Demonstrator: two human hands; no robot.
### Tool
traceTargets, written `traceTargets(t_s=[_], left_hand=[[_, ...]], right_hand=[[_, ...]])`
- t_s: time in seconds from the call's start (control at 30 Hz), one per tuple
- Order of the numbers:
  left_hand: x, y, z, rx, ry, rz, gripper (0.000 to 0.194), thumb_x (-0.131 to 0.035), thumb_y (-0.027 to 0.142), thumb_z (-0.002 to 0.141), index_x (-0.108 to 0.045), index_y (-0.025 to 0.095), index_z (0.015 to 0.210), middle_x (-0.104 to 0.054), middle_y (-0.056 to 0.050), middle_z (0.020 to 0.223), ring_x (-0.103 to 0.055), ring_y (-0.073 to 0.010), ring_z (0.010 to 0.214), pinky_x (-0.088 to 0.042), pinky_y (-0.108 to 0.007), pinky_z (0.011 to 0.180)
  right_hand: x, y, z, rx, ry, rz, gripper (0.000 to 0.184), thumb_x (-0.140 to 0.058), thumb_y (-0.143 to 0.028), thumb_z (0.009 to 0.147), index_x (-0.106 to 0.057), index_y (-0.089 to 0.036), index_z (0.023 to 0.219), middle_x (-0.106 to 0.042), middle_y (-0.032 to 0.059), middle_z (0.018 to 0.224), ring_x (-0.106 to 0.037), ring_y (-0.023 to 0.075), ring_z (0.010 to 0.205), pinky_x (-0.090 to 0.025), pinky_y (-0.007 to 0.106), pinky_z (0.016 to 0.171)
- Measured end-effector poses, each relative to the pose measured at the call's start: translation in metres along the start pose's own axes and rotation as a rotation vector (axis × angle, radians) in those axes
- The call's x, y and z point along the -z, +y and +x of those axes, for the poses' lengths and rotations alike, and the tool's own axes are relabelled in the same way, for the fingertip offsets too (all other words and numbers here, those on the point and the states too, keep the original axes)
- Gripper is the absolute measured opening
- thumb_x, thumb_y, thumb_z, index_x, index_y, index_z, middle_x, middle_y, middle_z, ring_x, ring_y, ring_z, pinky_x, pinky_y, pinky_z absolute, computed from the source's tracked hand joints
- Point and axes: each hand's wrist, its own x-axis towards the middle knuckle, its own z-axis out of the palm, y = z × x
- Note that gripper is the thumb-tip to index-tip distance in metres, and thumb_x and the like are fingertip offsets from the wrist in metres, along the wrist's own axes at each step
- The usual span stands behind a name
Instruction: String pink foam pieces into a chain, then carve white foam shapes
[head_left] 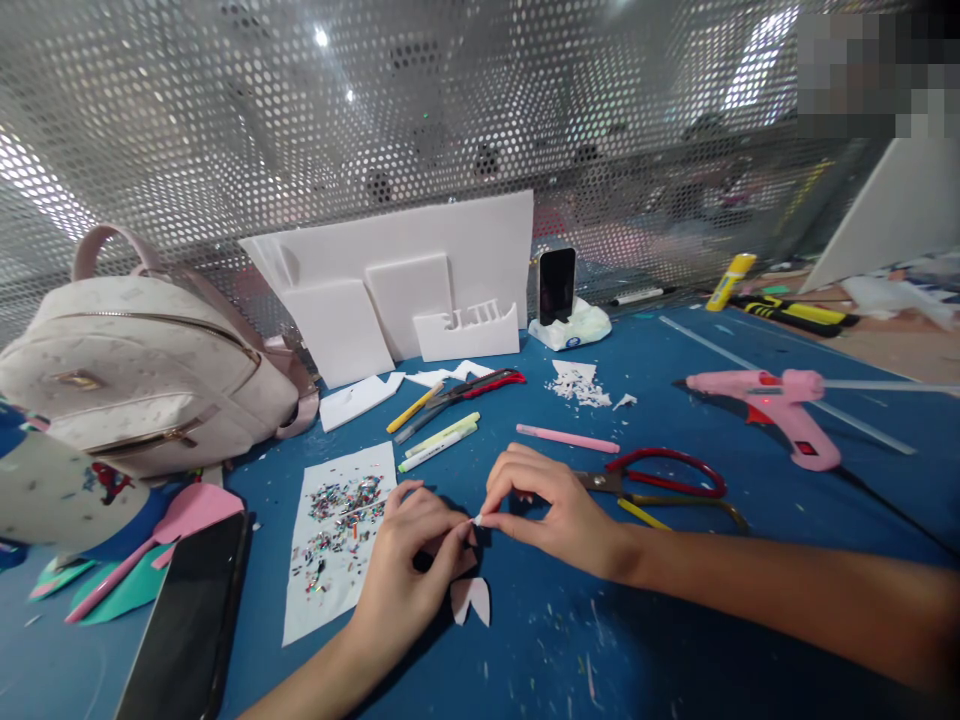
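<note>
My left hand (416,545) and my right hand (547,505) meet fingertip to fingertip above the blue table. Pinched between them is a tiny white piece (478,520), too small to identify. Just below my left fingers lies a pale pink cutout (471,601) with two pointed lobes, and another pale edge shows partly hidden under that hand. To the left, a white sheet (337,600) carries scattered shiny multicoloured bits (349,497). Beside my right wrist rest scissors with red handles (667,472), their blades partly covered by the hand.
A pink glue gun (795,400) with a cord lies at right. Markers (442,445), a pink pen (568,439) and a cutter (480,385) lie ahead, before white foam boards (480,240). A phone (187,620) and backpack (142,370) are at left; white scraps (577,385) lie beyond.
</note>
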Motion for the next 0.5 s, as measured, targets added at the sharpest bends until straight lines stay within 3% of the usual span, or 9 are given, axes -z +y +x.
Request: traceTargets(t_s=[0.5], left_hand=[[0.0003,-0.0008,0.0008,0.029,0.04,-0.044,0.03,-0.051,0.026,0.099,-0.066,0.023,0.074,-0.067,0.002,0.068,-0.058,-0.0181,0.069,-0.034,-0.043,0.096]], right_hand=[[-0.0003,0.0024,-0.0009,-0.044,-0.006,-0.009,0.011,-0.073,-0.025,0.09,-0.067,-0.019,0.083,-0.063,0.0013,0.08,-0.052,0.0168,0.076,-0.04,0.03,0.065]])
